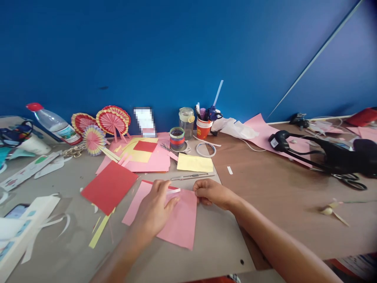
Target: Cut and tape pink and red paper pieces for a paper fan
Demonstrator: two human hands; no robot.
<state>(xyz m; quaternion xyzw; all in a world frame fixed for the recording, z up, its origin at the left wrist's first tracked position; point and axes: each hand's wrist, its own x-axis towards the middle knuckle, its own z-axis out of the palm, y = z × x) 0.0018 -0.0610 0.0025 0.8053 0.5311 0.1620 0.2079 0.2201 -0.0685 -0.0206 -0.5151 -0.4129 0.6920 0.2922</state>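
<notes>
A sheet of pink paper lies on the table in front of me, with a strip of red paper along its upper edge. My left hand rests over the sheet, its thumb apart from the fingers. Between that thumb and the fingers shows a narrow white strip on the paper. At the upper right corner of the sheet my right hand is closed, thumb against curled fingers, pinching the paper's edge. A red paper square lies left of the pink sheet. Just beyond my hands is a craft knife.
A yellow paper, a roll of tape and a paper cup of tools stand or lie behind. Folded paper fans and a bottle are at the back left. Black headgear lies right.
</notes>
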